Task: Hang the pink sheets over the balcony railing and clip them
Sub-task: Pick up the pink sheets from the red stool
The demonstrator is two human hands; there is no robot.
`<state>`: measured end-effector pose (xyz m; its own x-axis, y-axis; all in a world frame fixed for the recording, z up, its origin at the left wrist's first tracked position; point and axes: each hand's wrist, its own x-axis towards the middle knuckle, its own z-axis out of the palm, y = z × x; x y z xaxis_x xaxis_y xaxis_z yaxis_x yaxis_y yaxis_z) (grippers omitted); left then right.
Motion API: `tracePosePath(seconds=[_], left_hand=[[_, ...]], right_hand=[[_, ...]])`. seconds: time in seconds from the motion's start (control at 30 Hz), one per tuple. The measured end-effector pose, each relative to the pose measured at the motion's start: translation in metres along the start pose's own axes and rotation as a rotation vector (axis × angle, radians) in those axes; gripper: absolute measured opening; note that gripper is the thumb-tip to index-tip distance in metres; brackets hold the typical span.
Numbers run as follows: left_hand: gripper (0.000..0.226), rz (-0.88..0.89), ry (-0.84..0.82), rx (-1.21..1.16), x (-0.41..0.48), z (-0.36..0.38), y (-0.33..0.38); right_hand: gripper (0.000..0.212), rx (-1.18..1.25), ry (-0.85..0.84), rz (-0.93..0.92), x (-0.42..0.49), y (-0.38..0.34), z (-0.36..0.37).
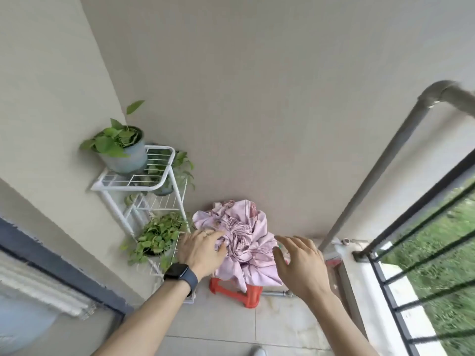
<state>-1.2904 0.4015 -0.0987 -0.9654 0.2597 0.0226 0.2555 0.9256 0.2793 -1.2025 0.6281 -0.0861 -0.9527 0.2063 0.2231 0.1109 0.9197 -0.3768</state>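
Head view: pink sheets point(244, 240) bundled on stool point(250, 295)
Left hand point(200, 253): grips the sheets
Right hand point(300, 265): fingers spread, just beside them

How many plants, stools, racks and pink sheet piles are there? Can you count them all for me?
Plants: 3
Red stool: 1
White rack: 1
Pink sheet bundle: 1
Total: 6
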Motion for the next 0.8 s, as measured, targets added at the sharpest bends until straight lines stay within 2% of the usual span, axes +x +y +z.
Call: tracePosePath(seconds=[0.07, 0.13, 0.2, 0.3, 0.47, 0.6, 0.7, 0.8], left_hand=[[0.05, -0.032, -0.028, -0.028, 0.032, 0.013, -0.002], [0.043, -0.084, -0.095, -0.069, 0.063, 0.026, -0.004], [0.031, -0.136, -0.151, -0.187, 0.089, 0.043, -0.008], [0.032, -0.261, -0.27, -0.347, 0.129, 0.079, -0.023], [0.05, -0.321, -0.569, -0.289, 0.193, 0.165, -0.063], [0.043, -0.299, -0.722, -0.236, 0.248, 0.194, -0.081], [0.043, -0.378, -0.741, -0.28, 0.283, 0.223, -0.096], [0.058, -0.495, -0.744, -0.319, 0.31, 0.263, -0.114]], right_hand=[[0.037, 0.01, -0.033, -0.018, 0.032, 0.01, 0.02], [0.04, 0.015, -0.095, -0.016, 0.065, 0.018, 0.04], [0.039, 0.03, -0.185, 0.003, 0.091, 0.022, 0.064], [0.04, 0.057, -0.31, 0.047, 0.122, 0.028, 0.106], [0.043, 0.01, -0.592, 0.175, 0.165, 0.038, 0.183], [0.043, -0.01, -0.703, 0.292, 0.201, 0.052, 0.239], [0.044, -0.03, -0.773, 0.345, 0.231, 0.065, 0.283], [0.049, -0.014, -0.799, 0.389, 0.261, 0.082, 0.336]])
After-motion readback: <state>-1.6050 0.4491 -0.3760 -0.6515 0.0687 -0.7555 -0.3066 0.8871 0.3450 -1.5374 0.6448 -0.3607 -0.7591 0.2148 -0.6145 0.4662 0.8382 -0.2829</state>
